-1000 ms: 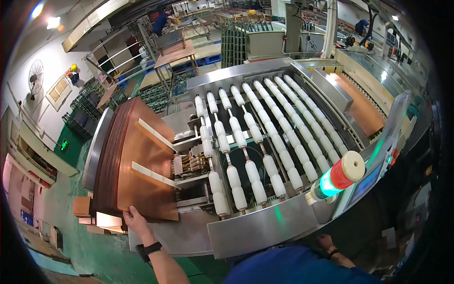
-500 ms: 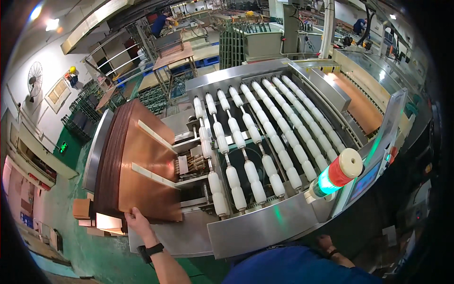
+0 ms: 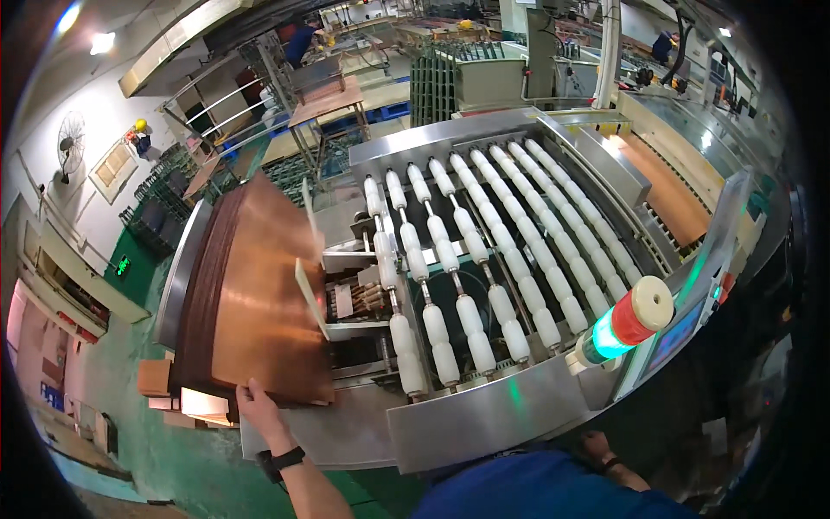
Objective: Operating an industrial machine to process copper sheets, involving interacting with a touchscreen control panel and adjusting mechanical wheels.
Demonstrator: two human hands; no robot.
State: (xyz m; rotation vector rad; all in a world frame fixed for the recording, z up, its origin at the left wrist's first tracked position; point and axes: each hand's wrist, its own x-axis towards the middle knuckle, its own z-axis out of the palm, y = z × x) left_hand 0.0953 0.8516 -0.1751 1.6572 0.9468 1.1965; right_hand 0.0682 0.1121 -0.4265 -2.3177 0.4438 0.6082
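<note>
A stack of copper sheets [image 3: 268, 303] leans on edge at the left end of a roller conveyor. At its lower near corner is my left hand [image 3: 259, 412], fingers and thumb closed on the edge of the front copper sheet. A dark band circles that wrist. Two pale arms [image 3: 309, 294] rise from the conveyor's end in front of the sheets. My right hand [image 3: 598, 445] hangs low beside my blue clothing, away from the machine; its fingers are too dark and small to read.
White rollers [image 3: 467, 320] fill the conveyor behind a metal side panel [image 3: 484, 419]. A lit red and green signal lamp [image 3: 627, 320] stands at the near right beside a screen [image 3: 670, 333]. Cardboard boxes [image 3: 154, 378] sit below the stack. A distant person [image 3: 301, 43] is at far left.
The two pale arms have swung up from across the copper sheet toward the rollers. My left hand keeps its place at the sheet's corner. The whole view has shifted slightly.
</note>
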